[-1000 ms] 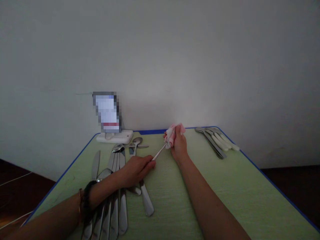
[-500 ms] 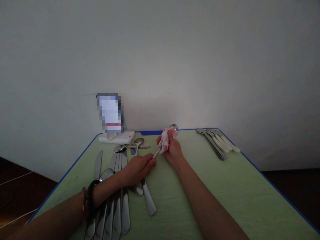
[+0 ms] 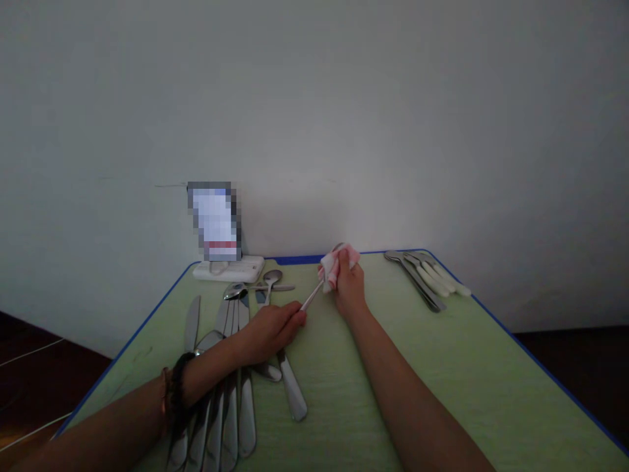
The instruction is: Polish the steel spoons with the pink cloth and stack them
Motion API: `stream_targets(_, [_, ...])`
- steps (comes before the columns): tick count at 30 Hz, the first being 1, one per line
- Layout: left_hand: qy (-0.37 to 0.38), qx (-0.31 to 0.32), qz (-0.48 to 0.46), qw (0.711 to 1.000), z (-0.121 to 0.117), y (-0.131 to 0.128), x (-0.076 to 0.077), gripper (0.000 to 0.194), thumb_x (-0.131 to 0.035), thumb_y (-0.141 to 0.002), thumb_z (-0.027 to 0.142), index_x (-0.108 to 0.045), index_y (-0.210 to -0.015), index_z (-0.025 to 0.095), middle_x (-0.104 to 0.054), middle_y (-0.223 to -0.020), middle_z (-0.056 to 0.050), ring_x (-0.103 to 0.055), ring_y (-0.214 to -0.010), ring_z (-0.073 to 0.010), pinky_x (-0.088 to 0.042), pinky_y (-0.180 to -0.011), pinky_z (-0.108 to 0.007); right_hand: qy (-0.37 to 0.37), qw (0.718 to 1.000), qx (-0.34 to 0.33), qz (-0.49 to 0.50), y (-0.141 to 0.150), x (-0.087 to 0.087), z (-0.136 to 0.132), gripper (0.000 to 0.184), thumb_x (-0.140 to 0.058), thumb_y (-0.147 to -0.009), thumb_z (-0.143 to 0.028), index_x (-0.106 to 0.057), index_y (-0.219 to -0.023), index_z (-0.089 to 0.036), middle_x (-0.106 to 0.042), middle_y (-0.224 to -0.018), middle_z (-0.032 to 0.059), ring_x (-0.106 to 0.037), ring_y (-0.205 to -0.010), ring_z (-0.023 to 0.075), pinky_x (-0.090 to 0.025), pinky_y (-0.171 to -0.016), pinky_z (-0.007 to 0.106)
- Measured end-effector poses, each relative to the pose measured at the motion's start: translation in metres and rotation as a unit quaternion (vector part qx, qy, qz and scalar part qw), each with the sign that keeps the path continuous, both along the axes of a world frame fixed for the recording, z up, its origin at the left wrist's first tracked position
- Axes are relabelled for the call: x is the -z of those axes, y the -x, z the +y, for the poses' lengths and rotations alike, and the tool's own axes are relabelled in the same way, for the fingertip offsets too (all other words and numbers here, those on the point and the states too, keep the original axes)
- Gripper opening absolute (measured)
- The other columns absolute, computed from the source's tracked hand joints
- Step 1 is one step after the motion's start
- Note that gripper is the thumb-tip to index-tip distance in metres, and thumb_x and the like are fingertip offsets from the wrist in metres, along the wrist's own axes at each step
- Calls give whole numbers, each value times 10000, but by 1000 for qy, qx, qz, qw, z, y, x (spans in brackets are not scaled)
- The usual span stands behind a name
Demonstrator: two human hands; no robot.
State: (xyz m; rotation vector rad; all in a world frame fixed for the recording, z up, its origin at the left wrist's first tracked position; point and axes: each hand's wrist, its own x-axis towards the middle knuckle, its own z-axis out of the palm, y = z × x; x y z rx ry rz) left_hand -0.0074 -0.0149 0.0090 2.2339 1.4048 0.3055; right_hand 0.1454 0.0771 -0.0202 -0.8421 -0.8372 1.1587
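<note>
My left hand (image 3: 278, 332) is closed around the handle end of a metal spoon (image 3: 312, 296), which slants up and to the right. A pink and white cloth (image 3: 333, 267) is pinched in my right hand (image 3: 350, 286) and wraps the spoon's bowl, so only a sliver of the bowl's rim shows above it. Below my left forearm lies a group of metal cutlery (image 3: 230, 419), several handles pointing toward me. A small spoon (image 3: 272, 278) rests just beyond my left hand, and one broad handle (image 3: 293, 393) sticks out beneath it.
The light green table (image 3: 442, 387) has a blue edge and stands against a grey wall. At its far left, a blurred phone (image 3: 216, 219) leans upright behind a white device (image 3: 230, 269). Metal spoons (image 3: 415, 282) and white-handled cutlery (image 3: 437, 275) lie at the far right.
My right hand and the cloth have slid up and right along the spoon, baring more of its handle and covering most of the bowl. The left hand stays nearly in place.
</note>
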Motion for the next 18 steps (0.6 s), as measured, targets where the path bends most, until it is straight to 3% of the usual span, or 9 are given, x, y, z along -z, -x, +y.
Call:
stream_targets(4, [12,20,-28,999,-1,1,-1,298,-252,-939,364,-412,-736,217,-447,-555,44,-437,-487,-128,-301,-511,-226,-5,999,43,1,-4,-2,0,427,-539,-763,-586,-577,-788,-161,-617,-521,-12,-579,-430,130,-430,-412,215])
stream_targets(10, [22,38,-46,998,-1,2,-1,331,-250,-942,386,-404,-705,212,-449,-552,46,-451,-505,-124,-322,-536,-225,48,994,94,39,-9,-13,-3,468,-487,-779,-612,-582,-757,-155,-611,-491,3,-563,-402,135,-423,-390,229])
stream_targets(18, [-8,24,-15,1000,1,2,2,346,-241,-949,382,-443,-728,209,-482,-585,33,-466,-535,-133,-321,-556,-235,81,994,53,53,6,-17,-14,467,-566,-717,-630,-568,-679,-165,-549,-433,-30,-474,-337,98,-364,-346,215])
